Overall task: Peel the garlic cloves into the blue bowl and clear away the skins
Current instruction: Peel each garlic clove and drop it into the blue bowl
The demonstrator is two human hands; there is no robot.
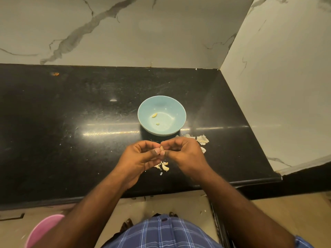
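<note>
At the lower left of the frame a pink round object (43, 228) shows only in part behind the left forearm, on the pale floor (179, 201). Above it the black bench (71, 113) runs across the whole middle of the frame; it is glossy, speckled, with light reflections and small crumbs. Its front edge passes just under the wrists, and the left half of it carries only one small orange spot (55, 74) near the back wall.

The left hand (141, 156) and the right hand (180, 151) meet in the centre, above the bench. Both have curled fingers and together they pinch one garlic clove (162, 148) between thumbs and fingertips; only a small pale part of it can be seen.

Just behind the hands stands one blue bowl (177, 111), with two peeled pieces of garlic (154, 115) inside. A small heap of skins (163, 166) lies under the hands, and a second group of loose skins (202, 139) lies right of the bowl, near the right hand.

White marble walls (125, 33) with grey veins close the back and the right side, so the bench narrows toward the right corner.
</note>
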